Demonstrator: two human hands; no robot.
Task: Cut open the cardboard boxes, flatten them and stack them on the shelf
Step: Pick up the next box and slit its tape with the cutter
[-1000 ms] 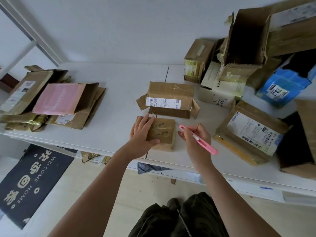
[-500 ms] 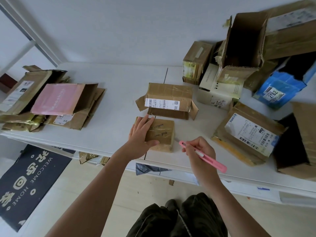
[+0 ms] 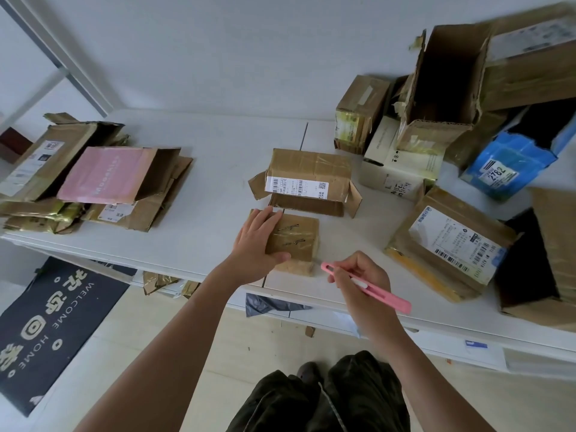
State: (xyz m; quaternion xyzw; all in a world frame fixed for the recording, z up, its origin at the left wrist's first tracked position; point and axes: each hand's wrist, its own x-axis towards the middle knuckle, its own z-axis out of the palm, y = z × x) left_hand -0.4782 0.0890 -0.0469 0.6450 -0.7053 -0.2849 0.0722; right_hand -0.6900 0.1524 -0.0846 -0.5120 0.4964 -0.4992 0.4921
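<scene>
Cardboard boxes w/ brown tape are roughly split two ways. Flattened brown cardboard stack (image 3: 103,185), topped by a pink-faced sheet, lies at the bench's far left: that part looks done. Unflattened pile of brown, white & blue boxes (image 3: 442,126) crowds the right end, so most work seems left, incl. the labelled mid-size brown box (image 3: 307,179) w/ side flaps loose at centre.

Current item: small taped brown box (image 3: 294,240) near the front edge. Left hand (image 3: 255,247) lies flat on its top, fingers straight, thumb against the near side, steadying it. Right hand (image 3: 363,277) pinches a slim pink utility knife (image 3: 366,286) like a pen, tip just beside the box's near right corner; can't tell if blade is out. Probably abt to slit the tape.

White bench (image 3: 199,232) is scuffed, w/ a seam down the middle, plain white wall behind, white metal frame post at left. Below: pale floor, dark "WELCOME HOME" doormat (image 3: 46,332), cardboard scraps under the edge.
</scene>
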